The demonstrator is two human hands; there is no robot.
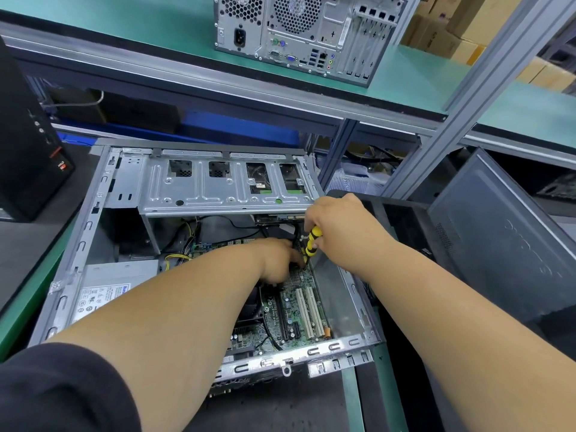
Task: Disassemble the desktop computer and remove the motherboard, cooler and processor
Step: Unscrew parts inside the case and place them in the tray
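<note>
**Both hands working inside the open case**

On the counter (18, 322), at the far left, a black tower (28, 145) is standing upright beside the open case (93, 210), which is lying on its side with its interior facing up. Along the case's left inner side, a grey power supply (106, 288) is sitting with its label showing, and yellow wires (176, 258) are running out from its far end. Across the far part of the case, a silver drive cage (224, 182) is spanning the width. Below it, the motherboard (299, 307) is lying flat on the case floor, its white slots (308, 313) pointing toward the near rim. The left hand (277, 260) is reaching down onto the far part of the board, fingers curled among black cables (293, 232); whether it is gripping anything I cannot tell. Just right of it, the right hand (339, 226) is gripping a yellow-and-black screwdriver (311, 241), tip pointing down at the board near the left fingers. Further right, a dark side panel (498, 238) is leaning beside the case. On the shelf (124, 35) above, a second computer (305, 32) is standing with its rear ports facing the camera, and cardboard boxes (461, 29) are stacked behind it to the right.
</note>
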